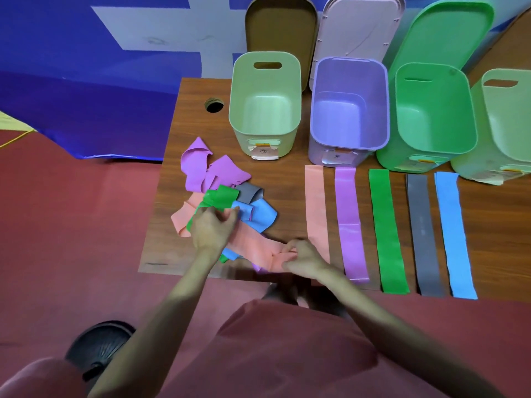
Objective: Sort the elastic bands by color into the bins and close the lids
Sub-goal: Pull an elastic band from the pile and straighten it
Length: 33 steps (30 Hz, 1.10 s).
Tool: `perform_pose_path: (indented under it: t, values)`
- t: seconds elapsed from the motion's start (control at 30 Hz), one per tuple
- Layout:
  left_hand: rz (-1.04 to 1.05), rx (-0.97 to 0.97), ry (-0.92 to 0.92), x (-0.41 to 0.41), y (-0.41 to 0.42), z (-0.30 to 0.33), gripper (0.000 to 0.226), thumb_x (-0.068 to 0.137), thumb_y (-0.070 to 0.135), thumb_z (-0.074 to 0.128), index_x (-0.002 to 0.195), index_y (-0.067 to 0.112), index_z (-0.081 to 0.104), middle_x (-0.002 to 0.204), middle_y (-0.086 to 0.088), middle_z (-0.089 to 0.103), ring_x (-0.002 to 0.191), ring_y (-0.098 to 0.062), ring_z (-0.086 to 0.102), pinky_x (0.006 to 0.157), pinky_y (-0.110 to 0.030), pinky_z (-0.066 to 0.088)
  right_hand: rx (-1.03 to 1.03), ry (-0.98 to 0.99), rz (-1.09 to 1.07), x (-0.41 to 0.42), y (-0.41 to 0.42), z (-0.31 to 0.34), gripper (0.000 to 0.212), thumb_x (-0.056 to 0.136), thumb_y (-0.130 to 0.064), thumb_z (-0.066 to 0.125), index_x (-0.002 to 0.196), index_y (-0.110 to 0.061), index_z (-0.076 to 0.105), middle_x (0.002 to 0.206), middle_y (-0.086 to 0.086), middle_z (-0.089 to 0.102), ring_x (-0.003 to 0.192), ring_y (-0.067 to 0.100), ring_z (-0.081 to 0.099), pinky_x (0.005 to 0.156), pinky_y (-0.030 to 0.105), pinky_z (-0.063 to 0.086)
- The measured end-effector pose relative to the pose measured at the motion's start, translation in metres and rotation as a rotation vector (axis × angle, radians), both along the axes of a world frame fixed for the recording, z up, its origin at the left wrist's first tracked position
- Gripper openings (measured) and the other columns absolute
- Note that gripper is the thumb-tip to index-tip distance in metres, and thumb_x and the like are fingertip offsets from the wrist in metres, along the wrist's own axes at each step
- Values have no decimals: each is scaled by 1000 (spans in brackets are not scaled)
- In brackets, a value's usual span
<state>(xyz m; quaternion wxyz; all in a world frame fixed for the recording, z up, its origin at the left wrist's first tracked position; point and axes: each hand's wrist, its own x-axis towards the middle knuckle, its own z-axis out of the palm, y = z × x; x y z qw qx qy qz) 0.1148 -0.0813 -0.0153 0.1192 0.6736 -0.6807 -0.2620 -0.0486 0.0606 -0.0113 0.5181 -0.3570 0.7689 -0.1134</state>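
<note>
- On a brown wood-grain table (287,179) with a round cable hole (214,106) near its far left corner, everything for the job is laid out; red floor (71,225) surrounds it, and a blue sheet with a pale cross (86,67) hangs behind.
- Along the far edge stand four open bins: a pale green bin (265,81), a lilac bin (349,79), a bright green bin (434,90) and, cut off by the frame at right, another pale green bin (505,110).
- Behind them, lids lean upright: a brown lid (281,27), a pinkish-white lid (362,24) and a green lid (442,33).
- Five bands lie flat side by side in front of the bins, long axes running from the bins toward the person: a pink band (316,208), a purple band (350,222), a green band (388,228), a grey band (423,234) and a blue band (452,231).
- Left of that row sits a tangled heap of bands (218,182), purple at the far side, green, grey and blue in the middle, pink underneath.
- A loose pink band (255,248) stretches from the heap toward the near edge, its long axis slanting left-far to right-near.
- The left hand (211,228) has its fingers curled into the heap, pinching this band's far end.
- The right hand (301,258) grips the near end, fingers curled round it.
- A dark round object (97,349) rests on the floor at lower left.
</note>
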Motion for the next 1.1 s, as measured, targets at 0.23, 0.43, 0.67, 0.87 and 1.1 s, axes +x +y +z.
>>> perform_pose_path:
  t: [0.23, 0.43, 0.67, 0.87, 1.1]
  values:
    - [17, -79, 132, 39, -4, -9, 11, 86, 10, 60, 88, 0, 64, 93, -19, 67, 90, -34, 61, 78, -39, 46, -25, 110, -3, 11, -9, -4, 24, 67, -28, 71, 61, -35, 48, 103, 8, 59, 116, 22, 36, 80, 23, 31]
    - [-81, 23, 153, 36, -13, -4, 13, 81, 12, 70, 93, 6, 69, 93, -8, 70, 80, -23, 62, 71, -26, 42, -75, 82, 83, 15, -11, 1, 9, 79, -12, 65, 80, -20, 70, 74, -13, 48, 120, 24, 38, 100, 29, 37]
    - [-325, -198, 67, 25, -1, -14, 15, 80, 11, 66, 94, 5, 65, 92, -14, 55, 80, -32, 56, 62, -40, 48, -113, 217, 73, 12, -7, 6, 15, 79, -10, 61, 87, -18, 71, 111, 5, 55, 107, 20, 54, 89, 27, 47]
    - [-101, -23, 141, 24, -8, -33, 15, 85, 9, 64, 94, -1, 67, 96, -19, 63, 89, -35, 60, 79, -38, 47, -62, -43, -17, 8, -10, 18, 17, 87, -7, 51, 73, -17, 53, 61, 6, 61, 39, 9, 57, 40, 21, 45]
    - [-111, 109, 91, 25, -15, -46, 19, 80, 12, 70, 96, 1, 68, 97, -18, 65, 97, -31, 57, 82, -32, 42, -157, 55, -64, 6, -12, 26, 24, 72, -27, 72, 64, -10, 56, 48, -10, 50, 40, 3, 44, 46, 22, 35]
